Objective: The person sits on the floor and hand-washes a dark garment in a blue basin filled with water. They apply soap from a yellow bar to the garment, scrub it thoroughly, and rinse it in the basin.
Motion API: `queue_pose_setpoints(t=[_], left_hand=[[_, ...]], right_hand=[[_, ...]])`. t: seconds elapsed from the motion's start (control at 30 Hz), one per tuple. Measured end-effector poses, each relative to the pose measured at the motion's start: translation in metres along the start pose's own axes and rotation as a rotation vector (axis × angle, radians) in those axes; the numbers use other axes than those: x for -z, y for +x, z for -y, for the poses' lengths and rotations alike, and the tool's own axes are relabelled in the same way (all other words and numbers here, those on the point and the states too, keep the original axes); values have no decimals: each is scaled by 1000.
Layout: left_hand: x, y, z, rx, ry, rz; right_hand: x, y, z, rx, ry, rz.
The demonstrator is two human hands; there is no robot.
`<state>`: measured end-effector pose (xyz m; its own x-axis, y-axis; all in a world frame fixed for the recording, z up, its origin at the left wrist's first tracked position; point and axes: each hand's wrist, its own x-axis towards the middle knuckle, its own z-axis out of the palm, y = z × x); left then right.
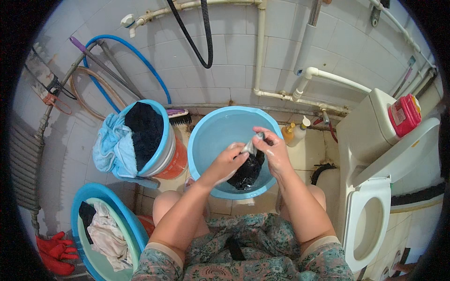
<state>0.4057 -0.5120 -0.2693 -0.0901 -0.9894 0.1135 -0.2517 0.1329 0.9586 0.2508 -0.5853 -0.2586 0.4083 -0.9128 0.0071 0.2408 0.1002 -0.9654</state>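
Note:
A light blue basin (213, 124) with water in it stands on the floor between my knees. Over it, both hands grip a wet black cloth garment (247, 175) whose upper end is a pale grey part. My left hand (226, 165) pinches one side of that pale part. Slightly higher, the fingers of my right hand (274, 151) close on its other side. Most of the black fabric hangs down inside the basin, between my hands. I cannot tell what kind of garment it is.
Left, a bucket (176, 163) carries a black garment (144, 133) and a light blue towel (115, 145). Nested basins (77, 213) hold laundry near red gloves (56, 253). Behind are a brush (180, 117) and pump bottles (300, 132). A toilet (349, 225) stands right.

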Motion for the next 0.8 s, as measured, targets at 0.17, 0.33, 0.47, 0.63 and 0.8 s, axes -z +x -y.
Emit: queue_pose_setpoints(t=[0.17, 0.33, 0.47, 0.63, 0.8], left_hand=[[-1, 1, -8, 214, -411, -222], [-1, 3, -4, 315, -980, -306], [-29, 7, 36, 327, -1522, -24], [-46, 0, 8, 572, -1375, -337], [-40, -2, 43, 437, -1295, -363]], right_hand=[[-8, 0, -6, 257, -322, -239], [-44, -40, 16, 332, -878, 94], [-63, -39, -19, 568, -1408, 277], [-41, -11, -18, 610, -1285, -2], [-62, -26, -24, 723, -1500, 153]])
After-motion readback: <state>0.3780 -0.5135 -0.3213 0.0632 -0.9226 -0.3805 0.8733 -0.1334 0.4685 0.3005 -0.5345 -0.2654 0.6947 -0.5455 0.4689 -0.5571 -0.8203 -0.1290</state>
